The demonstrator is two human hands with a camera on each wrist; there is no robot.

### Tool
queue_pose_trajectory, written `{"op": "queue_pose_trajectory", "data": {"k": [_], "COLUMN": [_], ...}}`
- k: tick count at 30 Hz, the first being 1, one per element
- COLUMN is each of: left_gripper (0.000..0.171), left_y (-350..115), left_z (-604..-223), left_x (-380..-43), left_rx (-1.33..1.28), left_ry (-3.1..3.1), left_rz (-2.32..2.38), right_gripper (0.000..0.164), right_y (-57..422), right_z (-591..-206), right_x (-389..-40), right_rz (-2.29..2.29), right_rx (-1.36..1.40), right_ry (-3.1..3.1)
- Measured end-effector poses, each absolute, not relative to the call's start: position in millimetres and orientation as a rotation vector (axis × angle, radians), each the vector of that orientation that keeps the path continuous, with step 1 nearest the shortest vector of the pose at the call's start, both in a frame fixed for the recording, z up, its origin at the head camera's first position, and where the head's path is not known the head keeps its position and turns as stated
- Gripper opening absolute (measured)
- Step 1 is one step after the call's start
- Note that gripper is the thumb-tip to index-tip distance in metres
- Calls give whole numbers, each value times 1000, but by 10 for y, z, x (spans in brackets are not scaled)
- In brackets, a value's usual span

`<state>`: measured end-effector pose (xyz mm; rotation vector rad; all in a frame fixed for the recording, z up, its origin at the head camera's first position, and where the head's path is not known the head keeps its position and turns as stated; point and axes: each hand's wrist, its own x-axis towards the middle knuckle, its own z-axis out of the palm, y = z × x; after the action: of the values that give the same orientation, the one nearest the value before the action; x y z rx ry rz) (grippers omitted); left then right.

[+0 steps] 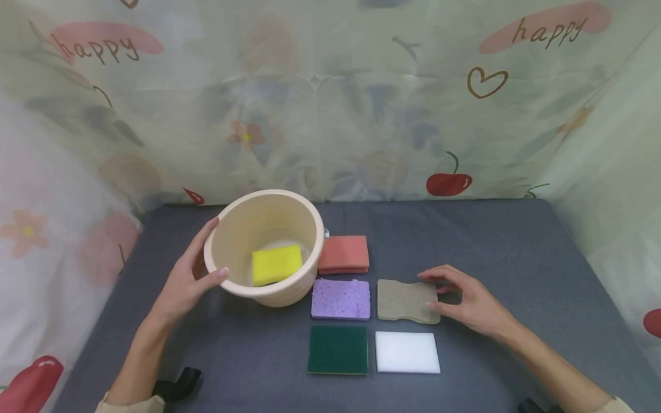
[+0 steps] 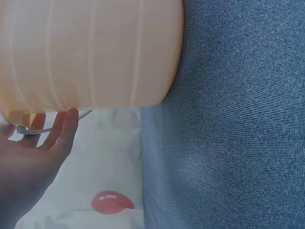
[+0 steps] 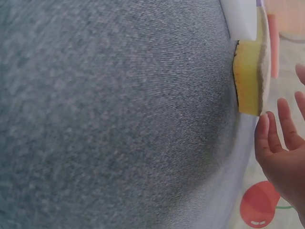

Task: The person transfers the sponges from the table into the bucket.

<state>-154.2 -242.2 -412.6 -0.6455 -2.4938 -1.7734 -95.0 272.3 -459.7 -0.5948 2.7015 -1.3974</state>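
From where I stand, the flat grey, wavy-edged sponge with a yellow foam underside lies on the dark blue-grey cloth, just right of a speckled purple rectangular sponge and beyond a white rectangular foam block. The person's right hand is at its right end, fingers loosely bent and parted, not closed on it; I can't tell whether the thumb, over the top face, really touches. The left hand is grasping a cream, round, ribbed plastic bucket, thumb on the rim, fingers against the outer wall; a yellow rectangular sponge sits inside.

The grey sponge looks light and hard to damage, squeezable below and, I'd guess, stiffer on top, so it shouldn't slip. I'd pinch it across the waist, where the wavy long sides draw in, or by the free right end. The bucket seems stiff and fairly light, its rim the natural hold.

The grey sponge's long axis runs left to right across the person's front, one short end towards the purple sponge, the other towards the right hand; the bucket's mouth faces up
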Motion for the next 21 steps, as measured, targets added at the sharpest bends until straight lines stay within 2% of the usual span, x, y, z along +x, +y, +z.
{"op": "queue_pose_trajectory", "data": {"k": [14, 21], "left_gripper": [88, 89], "left_y": [-2426, -2430], "left_z": [-4138, -4147], "left_x": [-1555, -1555], "left_rx": [-646, -644], "left_ry": [-2478, -2495], "left_rz": [-1776, -1758], "right_gripper": [51, 61], "right_y": [2730, 2722], "right_z": [-4678, -4707], "right_x": [-940, -930], "right_rz": [-1324, -1272], "right_rx": [-522, -494], "right_ry": [2689, 2683]}}
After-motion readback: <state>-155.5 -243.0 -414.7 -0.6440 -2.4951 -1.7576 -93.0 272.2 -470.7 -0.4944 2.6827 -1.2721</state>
